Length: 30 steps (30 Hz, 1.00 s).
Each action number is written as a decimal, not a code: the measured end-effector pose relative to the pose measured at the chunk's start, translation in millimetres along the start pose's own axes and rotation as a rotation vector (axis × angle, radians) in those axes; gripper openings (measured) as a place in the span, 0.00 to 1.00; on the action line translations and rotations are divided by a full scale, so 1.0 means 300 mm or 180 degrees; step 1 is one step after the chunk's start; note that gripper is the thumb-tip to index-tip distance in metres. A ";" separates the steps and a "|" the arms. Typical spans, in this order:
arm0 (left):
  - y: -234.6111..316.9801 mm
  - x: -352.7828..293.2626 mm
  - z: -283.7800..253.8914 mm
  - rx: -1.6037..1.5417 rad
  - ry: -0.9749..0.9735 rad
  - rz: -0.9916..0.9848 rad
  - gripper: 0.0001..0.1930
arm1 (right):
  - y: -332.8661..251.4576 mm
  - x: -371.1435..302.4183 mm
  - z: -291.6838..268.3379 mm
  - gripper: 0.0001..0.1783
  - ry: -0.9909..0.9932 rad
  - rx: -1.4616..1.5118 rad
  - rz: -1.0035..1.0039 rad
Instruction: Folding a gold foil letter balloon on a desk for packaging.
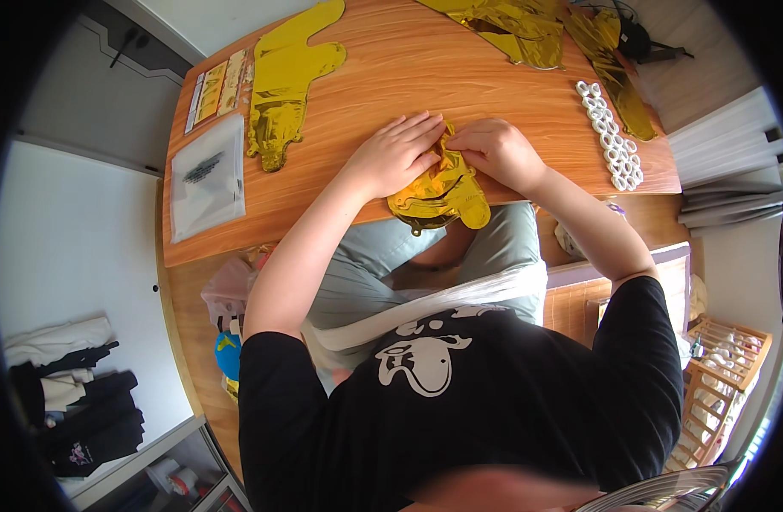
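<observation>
Nearest the camera, a black T-shirt [536,392] with a pale print is worn by the person, and a bundle of white strands [443,299] is draped across the pale trousers [357,264]. Beyond the lap, a wood-grained desk [391,68] is seen, its near edge bowed by the lens. At the middle of that near edge a crumpled gold foil piece [451,192] is placed, its rounded lower end jutting past the edge toward the lap.

By the left hand [398,154] the foil piece is covered from its left side; this hand is laid flat, its fingers stretched out side by side and the thumb spread from them. On the other side, the right hand [498,154] is held with its fingers curled and the tips brought together against the foil; whether foil is clamped between them cannot be told.

Toward the far left corner of the desk, a flat gold foil shape [293,60] is laid out. Along the left edge, printed cards [214,90] are placed, and nearer the near left corner a translucent pouch [208,192] is set, with small dark pieces showing in its middle. At the far edge, wide gold foil [519,34] is spread. Beside the right edge, white rings [611,141] are grouped in a long cluster.
</observation>
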<state>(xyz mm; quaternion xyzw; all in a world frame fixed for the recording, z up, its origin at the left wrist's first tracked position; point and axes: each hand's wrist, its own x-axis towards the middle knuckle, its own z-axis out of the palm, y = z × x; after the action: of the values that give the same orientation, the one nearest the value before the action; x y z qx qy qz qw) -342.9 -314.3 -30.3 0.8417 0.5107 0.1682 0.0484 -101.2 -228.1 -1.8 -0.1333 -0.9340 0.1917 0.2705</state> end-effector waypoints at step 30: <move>-0.047 0.081 -0.048 -0.0271 -0.0263 0.0410 0.23 | 0.050 -0.033 -0.025 0.14 -0.0369 -0.0410 -0.0611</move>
<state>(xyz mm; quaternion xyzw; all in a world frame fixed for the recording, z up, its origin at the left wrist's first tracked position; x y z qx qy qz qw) -349.3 -287.6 -14.5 0.8763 0.4454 0.1577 0.0942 -86.7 -216.1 -7.1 -0.0490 -0.9669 0.1119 0.2241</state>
